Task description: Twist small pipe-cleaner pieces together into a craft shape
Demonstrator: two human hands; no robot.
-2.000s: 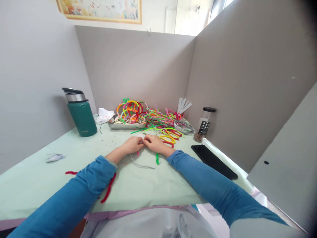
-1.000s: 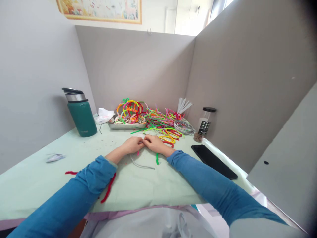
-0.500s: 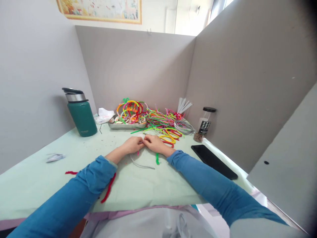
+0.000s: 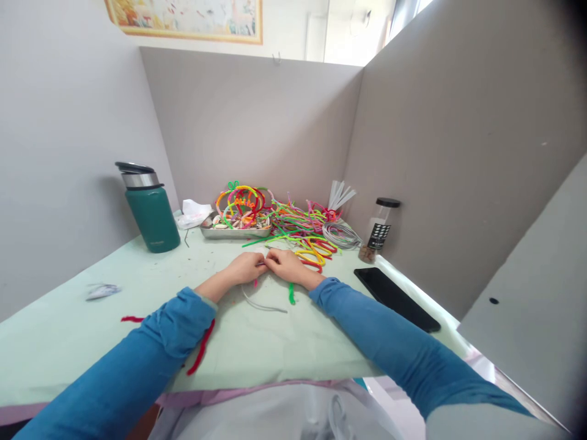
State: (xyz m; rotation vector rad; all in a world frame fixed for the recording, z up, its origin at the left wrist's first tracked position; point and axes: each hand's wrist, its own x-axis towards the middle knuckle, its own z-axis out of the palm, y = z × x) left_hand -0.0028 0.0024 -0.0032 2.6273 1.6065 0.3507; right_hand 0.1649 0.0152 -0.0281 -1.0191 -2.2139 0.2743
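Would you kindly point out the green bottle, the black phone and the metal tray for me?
Green bottle (image 4: 153, 221): head view, on its body.
Black phone (image 4: 398, 299): head view, on its dark face.
Metal tray (image 4: 235, 234): head view, on its front wall.

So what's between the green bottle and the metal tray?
In the head view, crumpled white paper and a thin dark bent wire lie between the green bottle and the metal tray.
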